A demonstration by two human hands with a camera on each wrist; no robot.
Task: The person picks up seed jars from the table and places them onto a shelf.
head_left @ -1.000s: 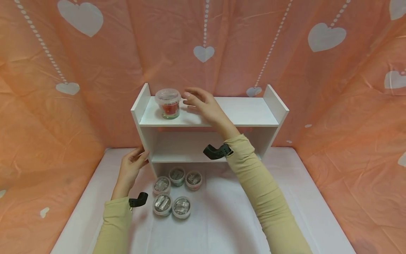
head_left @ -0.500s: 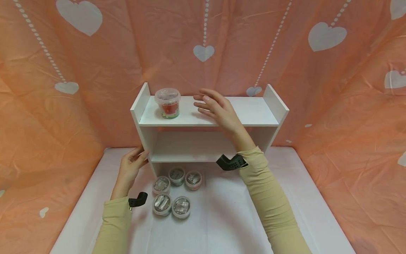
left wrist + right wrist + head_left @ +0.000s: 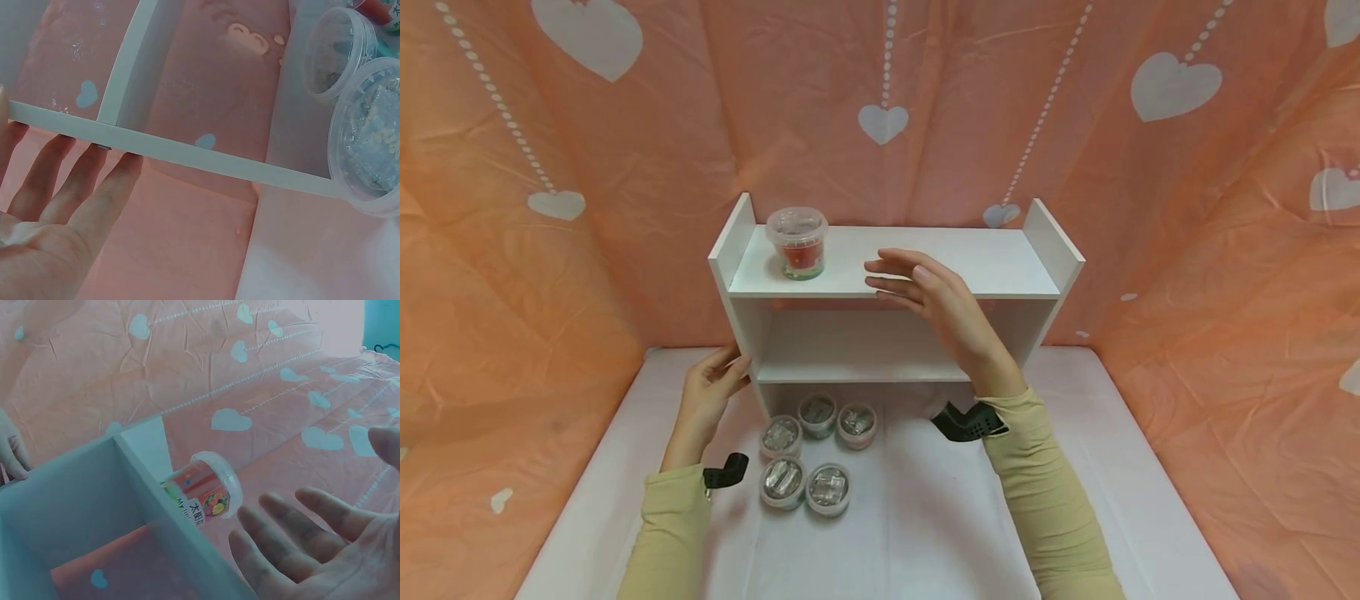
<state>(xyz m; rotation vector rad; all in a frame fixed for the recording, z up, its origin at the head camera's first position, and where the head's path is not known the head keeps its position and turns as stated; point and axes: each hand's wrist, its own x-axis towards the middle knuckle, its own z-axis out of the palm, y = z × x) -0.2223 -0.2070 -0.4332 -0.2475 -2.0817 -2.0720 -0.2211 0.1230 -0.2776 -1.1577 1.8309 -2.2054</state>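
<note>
A white shelf unit (image 3: 868, 346) stands at the back of the table. My left hand (image 3: 706, 404) rests its outstretched fingers against the unit's left side panel, as the left wrist view also shows for that hand (image 3: 56, 237). On the top shelf, at the left, a clear lidded plastic cup (image 3: 799, 243) with red contents stands upright; the right wrist view shows a printed label on the cup (image 3: 203, 490). My right hand (image 3: 943, 308) hovers in front of the top shelf, right of that cup, fingers extended, holding nothing.
Several lidded cups (image 3: 829, 490) with silvery packets inside stand grouped on the white-covered table (image 3: 955, 533), below and before the unit's left half. Orange cloth with hearts (image 3: 820, 75) hangs behind and on both sides. Each wrist wears a black device (image 3: 966, 422).
My right hand has moved away from the cup on the top shelf, to the right and then down toward me. The left hand and the cups have not moved.
</note>
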